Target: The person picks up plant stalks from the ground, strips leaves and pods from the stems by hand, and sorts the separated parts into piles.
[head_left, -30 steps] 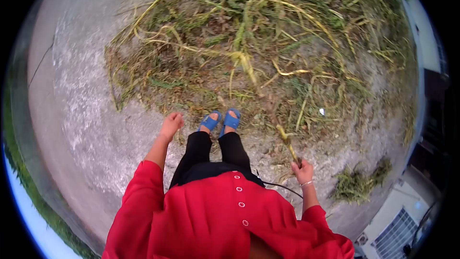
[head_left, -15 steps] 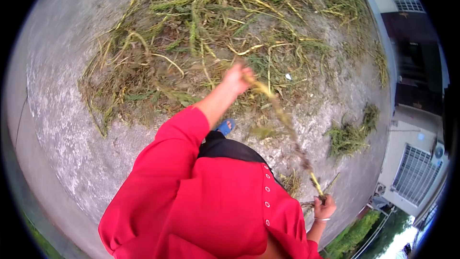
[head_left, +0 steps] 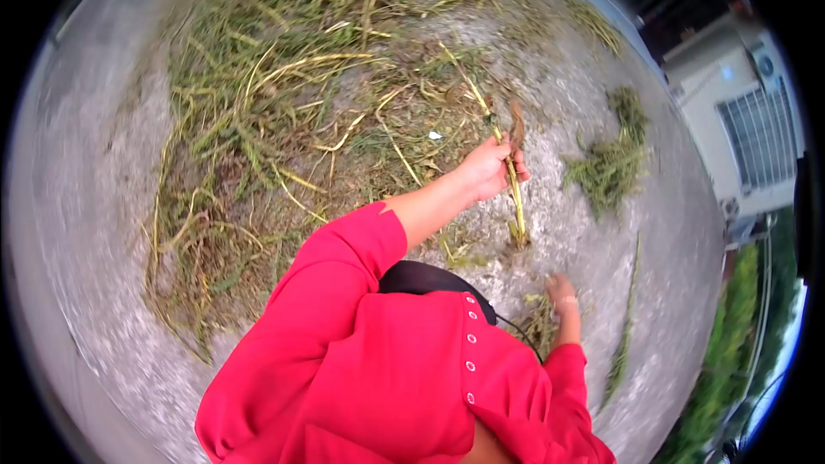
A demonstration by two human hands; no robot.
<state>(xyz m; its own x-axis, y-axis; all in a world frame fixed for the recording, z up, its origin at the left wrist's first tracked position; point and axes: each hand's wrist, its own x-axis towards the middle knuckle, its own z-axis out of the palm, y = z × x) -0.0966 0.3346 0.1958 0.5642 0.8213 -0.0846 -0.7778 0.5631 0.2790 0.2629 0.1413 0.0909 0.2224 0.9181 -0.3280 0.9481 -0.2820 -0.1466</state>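
Observation:
My left hand (head_left: 491, 170) reaches across to the right, its fingers wrapped round a yellow-green stalk (head_left: 516, 193). The stalk runs above and below the fist, with a brown, withered part beside its upper half. My right hand (head_left: 563, 290), with a band at the wrist, is lower right, apart from the stalk and beside a small clump of plants (head_left: 540, 325). Its fingers are smeared by motion. Beyond my left arm lies a wide heap of cut green and yellow stalks (head_left: 249, 133).
A leafy green pile (head_left: 606, 163) lies on the concrete (head_left: 550, 223) to the right, and a long thin green stem (head_left: 626, 326) below it. A small white scrap (head_left: 435, 135) is among the stalks. A building with a barred window (head_left: 760, 137) stands at the far right.
The view has swung to the right. My left hand has carried the stalk over to the right, and my right hand has let go of its lower end.

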